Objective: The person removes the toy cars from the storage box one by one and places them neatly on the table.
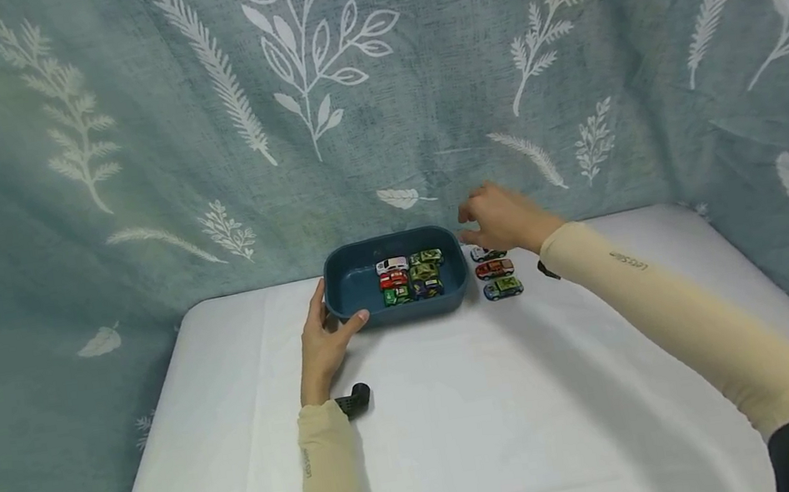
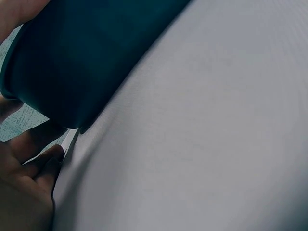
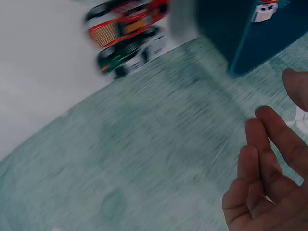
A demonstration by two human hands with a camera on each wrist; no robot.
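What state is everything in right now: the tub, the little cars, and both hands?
Blue tub: upright on the table, partly filled.
Cars in the tub: six, packed in two rows.
Cars on the table: three in a column right of the tub.
Left hand: grips the tub's near left corner.
Right hand: relaxed, empty, above the rearmost car.

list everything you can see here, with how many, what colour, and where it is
Tub: one, dark blue, at the back middle of the table.
Toy cars in the tub: about six, white, red, green and blue, in its right half.
Toy cars on the table: three in a column, white, red and green, right of the tub.
Table: one, white cover.
Backdrop cloth: one, teal with white leaves, behind the table.
Left hand: holds the tub's near left corner.
Right hand: empty, fingers relaxed, above the rearmost car outside the tub.
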